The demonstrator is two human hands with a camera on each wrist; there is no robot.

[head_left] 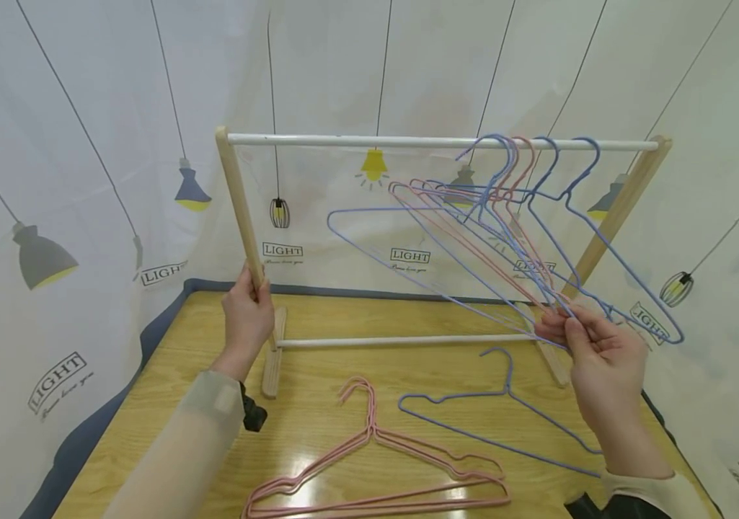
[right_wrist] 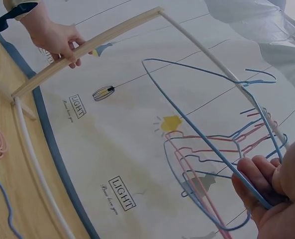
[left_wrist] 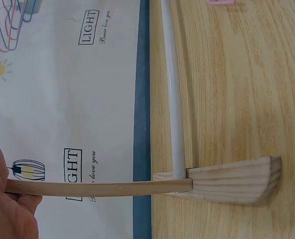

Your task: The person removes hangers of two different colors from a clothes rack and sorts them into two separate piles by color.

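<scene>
My left hand (head_left: 249,317) grips the left wooden post (head_left: 238,202) of a small clothes rack, below its middle. On the rack's white top rail (head_left: 343,140), several blue and pink clothes hangers hang toward the right end. With thumb and fingers, my right hand (head_left: 609,360) holds the lower corner of the front blue hanger (head_left: 369,210). That hanger is turned at an angle, its other corner pointing left. Other hangers' corners crowd by the fingers; whether they are held too is hidden. In the right wrist view, the blue hanger (right_wrist: 197,130) passes into my curled fingers.
Pink hangers (head_left: 370,431) lie stacked on the wooden table (head_left: 317,317) in front of the rack. A single blue hanger (head_left: 508,375) lies to their right. The rack has a lower white bar (head_left: 401,340) and a right post (head_left: 622,202). A lamp-printed sheet stands behind.
</scene>
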